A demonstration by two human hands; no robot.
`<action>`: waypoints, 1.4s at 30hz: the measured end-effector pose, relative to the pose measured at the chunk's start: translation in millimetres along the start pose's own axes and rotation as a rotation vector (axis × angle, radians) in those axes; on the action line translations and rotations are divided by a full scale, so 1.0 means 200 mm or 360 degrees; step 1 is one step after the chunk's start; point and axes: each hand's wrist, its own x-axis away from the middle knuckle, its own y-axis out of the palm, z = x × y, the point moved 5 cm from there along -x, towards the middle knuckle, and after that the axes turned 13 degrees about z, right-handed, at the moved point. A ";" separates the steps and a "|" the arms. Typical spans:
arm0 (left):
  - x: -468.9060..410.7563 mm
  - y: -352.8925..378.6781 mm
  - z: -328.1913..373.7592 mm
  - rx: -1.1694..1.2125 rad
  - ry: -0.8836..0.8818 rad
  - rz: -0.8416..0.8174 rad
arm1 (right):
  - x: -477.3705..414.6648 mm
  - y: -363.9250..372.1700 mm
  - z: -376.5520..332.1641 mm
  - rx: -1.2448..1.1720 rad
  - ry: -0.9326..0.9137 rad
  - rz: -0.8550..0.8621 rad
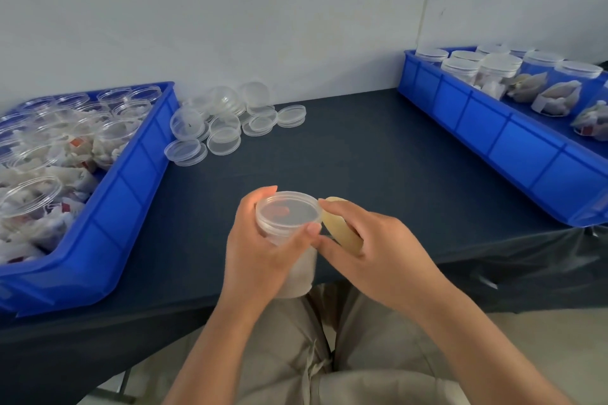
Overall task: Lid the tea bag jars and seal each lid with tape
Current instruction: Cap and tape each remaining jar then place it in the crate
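Tea bag jar (301, 273), its lid (288, 212) on, stands upright in your left grip (260, 256), fingers curled round it, above the near edge of the dark tabletop (362, 158). Your right grip (371, 250) clasps a tan tape roll (342, 227) just beside the lid's rim. Loose lids (223, 131) lie beside the left blue crate (131, 181); lidded jars fill the right blue crate (493, 135).

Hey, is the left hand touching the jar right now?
Touching. The head view shows the left hand curled round the jar, with its thumb resting on the rim of the lid.
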 end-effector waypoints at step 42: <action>-0.04 0.02 -0.03 0.0139 0.0008 -0.0381 | -0.03 -0.01 0.04 0.0273 -0.0201 -0.0014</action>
